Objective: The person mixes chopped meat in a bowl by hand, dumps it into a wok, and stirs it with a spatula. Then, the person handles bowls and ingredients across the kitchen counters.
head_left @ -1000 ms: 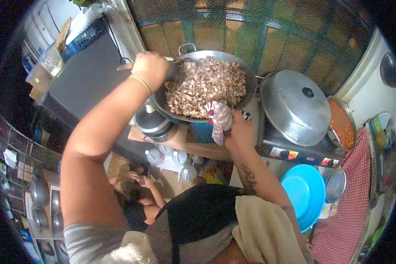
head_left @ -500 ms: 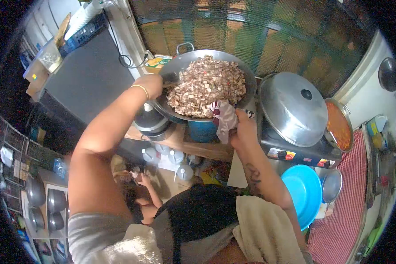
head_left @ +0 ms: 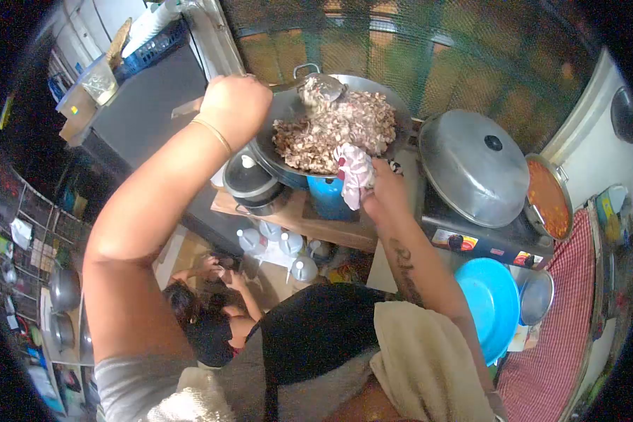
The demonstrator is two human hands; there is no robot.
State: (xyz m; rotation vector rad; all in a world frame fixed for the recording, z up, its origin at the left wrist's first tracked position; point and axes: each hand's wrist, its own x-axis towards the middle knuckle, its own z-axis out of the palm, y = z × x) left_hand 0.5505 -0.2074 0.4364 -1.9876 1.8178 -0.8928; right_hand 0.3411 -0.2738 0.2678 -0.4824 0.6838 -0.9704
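My left hand (head_left: 235,102), with a band on the wrist, is closed around the handle of a metal spatula (head_left: 328,87). The spatula's broad head is raised at the far left part of a large wok (head_left: 399,109), with some food on it. Chopped, brownish meat-like pieces (head_left: 359,126) fill much of the wok. My right hand (head_left: 385,188) grips the wok's near rim or handle through a patterned cloth (head_left: 356,176); the cloth hides the exact grip. A blue base (head_left: 328,197) shows under the wok.
To the right, a large metal lid (head_left: 471,169) rests on a stove (head_left: 492,243), beside a pot of orange-red stew (head_left: 547,200). A blue basin (head_left: 489,309) stands nearer. A lidded pot (head_left: 253,179) sits left of the wok. Another person (head_left: 218,316) is below, near several jugs (head_left: 290,244).
My left hand has risen, lifting the spatula head out of the food toward the wok's far side. My right hand stays at the near rim with the cloth. The view has shifted slightly.
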